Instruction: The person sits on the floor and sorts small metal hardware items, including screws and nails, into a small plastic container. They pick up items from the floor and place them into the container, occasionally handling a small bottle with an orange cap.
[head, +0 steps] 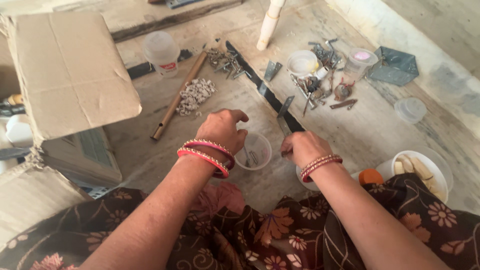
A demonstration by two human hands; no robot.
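Person seated on floor (150, 155). Left hand (222, 129) steadies small clear cup (255, 150), fingers curled on rim. Right hand (302, 147), at cup's 3 o'clock, fingers clamped on flat metal strip (284, 114). Screw pile (320, 75) at 1 o'clock. Step apparently sorting hardware; next move calls for firm pinch.

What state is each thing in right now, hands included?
left hand: curled on the small clear cup's rim
small clear cup: upright, open, a few screws inside
right hand: closed on a metal strip
metal strip: held, tilted
cardboard box: flaps open
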